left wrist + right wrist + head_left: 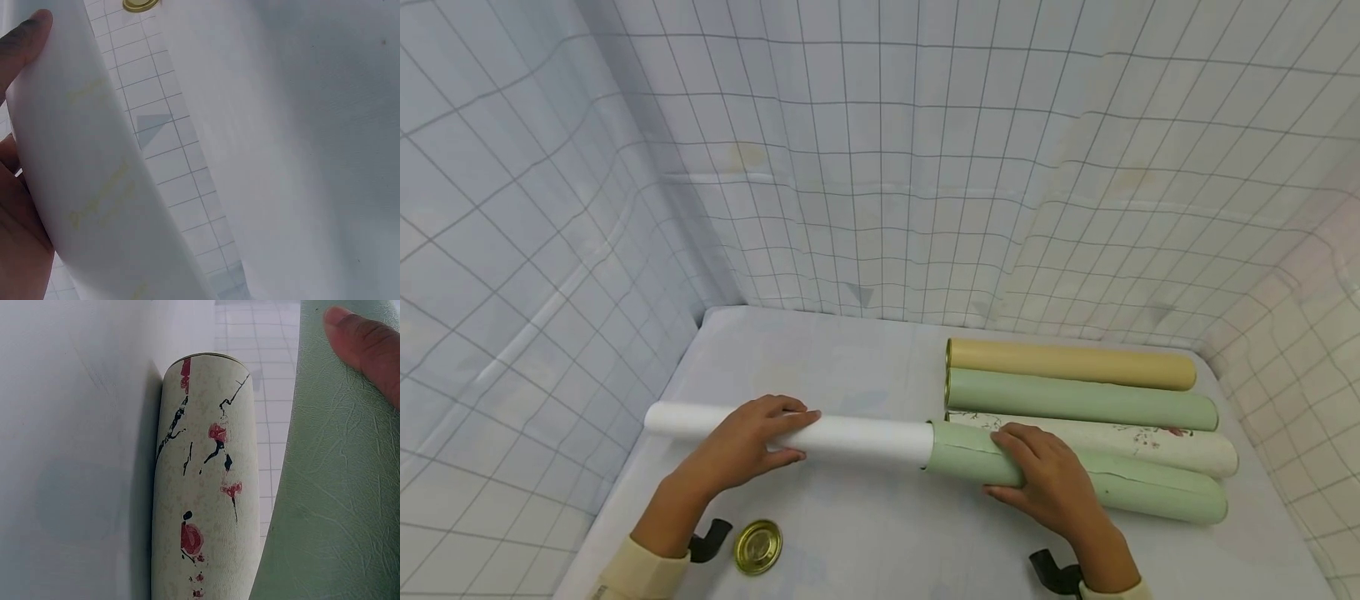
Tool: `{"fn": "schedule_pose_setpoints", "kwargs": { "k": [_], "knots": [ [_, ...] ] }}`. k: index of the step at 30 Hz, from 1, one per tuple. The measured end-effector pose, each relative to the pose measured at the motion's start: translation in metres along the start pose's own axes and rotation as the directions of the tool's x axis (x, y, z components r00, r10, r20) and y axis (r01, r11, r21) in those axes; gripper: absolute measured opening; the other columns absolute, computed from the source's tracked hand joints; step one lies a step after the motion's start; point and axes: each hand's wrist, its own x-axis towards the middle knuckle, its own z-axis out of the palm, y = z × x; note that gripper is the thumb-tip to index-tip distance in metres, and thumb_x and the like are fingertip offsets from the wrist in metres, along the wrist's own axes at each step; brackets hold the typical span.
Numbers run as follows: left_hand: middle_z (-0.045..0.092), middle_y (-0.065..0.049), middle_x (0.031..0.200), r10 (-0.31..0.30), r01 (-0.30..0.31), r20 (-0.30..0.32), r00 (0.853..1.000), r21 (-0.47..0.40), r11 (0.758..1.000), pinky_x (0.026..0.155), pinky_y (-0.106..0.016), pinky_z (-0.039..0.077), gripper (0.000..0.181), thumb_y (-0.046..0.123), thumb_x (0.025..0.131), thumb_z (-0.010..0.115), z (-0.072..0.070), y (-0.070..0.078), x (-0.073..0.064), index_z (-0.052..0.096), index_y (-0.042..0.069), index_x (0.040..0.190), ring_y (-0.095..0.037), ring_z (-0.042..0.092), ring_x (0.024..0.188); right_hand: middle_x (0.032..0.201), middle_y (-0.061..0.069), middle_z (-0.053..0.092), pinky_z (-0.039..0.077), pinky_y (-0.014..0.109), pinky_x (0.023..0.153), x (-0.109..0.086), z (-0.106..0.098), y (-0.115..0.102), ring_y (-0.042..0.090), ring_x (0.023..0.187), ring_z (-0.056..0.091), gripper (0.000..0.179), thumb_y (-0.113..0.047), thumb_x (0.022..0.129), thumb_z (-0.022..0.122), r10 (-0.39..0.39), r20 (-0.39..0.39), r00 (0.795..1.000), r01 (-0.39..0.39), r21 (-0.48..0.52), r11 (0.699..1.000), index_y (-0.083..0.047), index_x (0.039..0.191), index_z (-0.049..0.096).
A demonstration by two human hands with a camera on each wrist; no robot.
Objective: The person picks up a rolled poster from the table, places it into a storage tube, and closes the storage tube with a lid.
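A long white paper roll (857, 437) lies level at the left, with its right end inside the open mouth of a pale green cardboard tube (1150, 487). My left hand (752, 437) grips the roll near its middle, thumb on the near side and fingers over the top. In the left wrist view, faint yellow writing shows on the paper roll (103, 187). My right hand (1045, 471) holds the green tube towards its open end. The textured green tube (344, 469) also fills the right side of the right wrist view, with the thumb on it.
Behind the held tube lie a floral-patterned tube (1150, 442), another green tube (1082, 398) and a tan tube (1067, 362), side by side. A round gold lid (757, 547) rests on the white table (865, 533) near my left forearm. Grid-patterned curtains (880, 167) enclose the table.
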Motion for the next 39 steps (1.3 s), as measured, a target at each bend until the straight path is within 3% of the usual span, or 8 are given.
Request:
{"fn": "schedule_pose_setpoints", "kwargs": {
  "k": [8, 14, 16, 22, 24, 27, 33, 39],
  "knots": [
    [0.064, -0.003, 0.114, 0.016, -0.016, -0.005, 1.0, -0.009, 1.0, 0.079, -0.04, 0.054, 0.06, 0.024, 0.071, 0.09, -0.005, 0.001, 0.001, 0.07, 0.016, 0.127, -0.021, 0.063, 0.097, 0.118, 0.006, 0.065, 0.055, 0.046, 0.079, -0.002, 0.001, -0.001, 0.028, 0.098, 0.065, 0.07, -0.069, 0.089, 0.051, 0.012, -0.002, 1.0, -0.012, -0.001, 1.0, -0.008, 0.121, 0.065],
    [0.064, -0.001, 0.115, -0.008, 0.008, 0.022, 1.0, -0.001, 1.0, 0.081, -0.04, 0.054, 0.057, 0.029, 0.074, 0.088, -0.008, 0.002, 0.002, 0.07, 0.018, 0.127, -0.02, 0.063, 0.099, 0.118, 0.007, 0.064, 0.055, 0.046, 0.079, -0.002, 0.002, 0.002, 0.028, 0.098, 0.065, 0.071, -0.057, 0.074, 0.082, -0.008, -0.005, 1.0, 0.008, 0.001, 1.0, -0.008, 0.122, 0.065],
    [0.063, 0.0, 0.116, -0.02, 0.02, 0.038, 0.999, -0.002, 1.0, 0.081, -0.039, 0.054, 0.055, 0.031, 0.076, 0.087, -0.009, 0.003, 0.003, 0.07, 0.019, 0.127, -0.019, 0.063, 0.099, 0.119, 0.007, 0.064, 0.055, 0.045, 0.08, -0.003, 0.002, 0.002, 0.028, 0.099, 0.065, 0.073, -0.054, 0.07, 0.086, -0.002, 0.011, 1.0, 0.002, 0.005, 1.0, -0.008, 0.123, 0.064],
    [0.063, 0.001, 0.116, -0.041, 0.041, 0.075, 0.996, -0.005, 0.999, 0.083, -0.039, 0.054, 0.053, 0.033, 0.079, 0.084, -0.015, 0.005, 0.004, 0.069, 0.021, 0.128, -0.018, 0.062, 0.1, 0.12, 0.006, 0.063, 0.053, 0.045, 0.085, -0.004, 0.002, 0.002, 0.028, 0.102, 0.064, 0.07, -0.068, 0.086, 0.061, 0.026, 0.05, 0.998, -0.027, 0.02, 0.999, -0.009, 0.122, 0.064],
    [0.064, 0.002, 0.116, -0.046, 0.046, 0.082, 0.996, -0.003, 0.999, 0.083, -0.039, 0.054, 0.052, 0.032, 0.08, 0.084, -0.017, 0.005, 0.005, 0.069, 0.021, 0.128, -0.018, 0.062, 0.1, 0.12, 0.006, 0.063, 0.053, 0.045, 0.085, -0.004, 0.002, 0.003, 0.028, 0.102, 0.064, 0.07, -0.069, 0.087, 0.059, 0.025, 0.052, 0.998, -0.026, 0.02, 0.999, -0.009, 0.123, 0.064],
    [0.064, 0.002, 0.116, -0.052, 0.052, 0.096, 0.994, 0.005, 0.999, 0.084, -0.04, 0.054, 0.052, 0.03, 0.08, 0.084, -0.02, 0.007, 0.006, 0.069, 0.02, 0.128, -0.019, 0.063, 0.101, 0.12, 0.007, 0.063, 0.053, 0.045, 0.084, -0.003, 0.002, 0.003, 0.027, 0.102, 0.064, 0.07, -0.064, 0.081, 0.071, 0.015, 0.048, 0.999, -0.016, 0.015, 1.0, -0.009, 0.123, 0.064],
    [0.065, 0.0, 0.115, -0.052, 0.049, 0.102, 0.993, 0.034, 0.998, 0.083, -0.04, 0.055, 0.052, 0.03, 0.079, 0.085, -0.026, 0.01, 0.009, 0.07, 0.02, 0.127, -0.021, 0.064, 0.1, 0.119, 0.007, 0.063, 0.055, 0.045, 0.079, -0.002, 0.003, 0.002, 0.027, 0.098, 0.065, 0.082, -0.042, 0.056, 0.095, -0.014, 0.016, 1.0, 0.014, -0.007, 1.0, -0.009, 0.124, 0.064],
    [0.066, -0.001, 0.114, -0.058, 0.05, 0.108, 0.992, 0.079, 0.996, 0.083, -0.041, 0.055, 0.052, 0.032, 0.078, 0.085, -0.031, 0.01, 0.011, 0.07, 0.021, 0.126, -0.022, 0.064, 0.098, 0.12, 0.007, 0.064, 0.055, 0.045, 0.081, -0.001, 0.002, 0.001, 0.027, 0.1, 0.065, 0.081, -0.043, 0.057, 0.095, -0.018, 0.014, 1.0, 0.019, -0.006, 1.0, -0.009, 0.123, 0.064]
  ]
}}
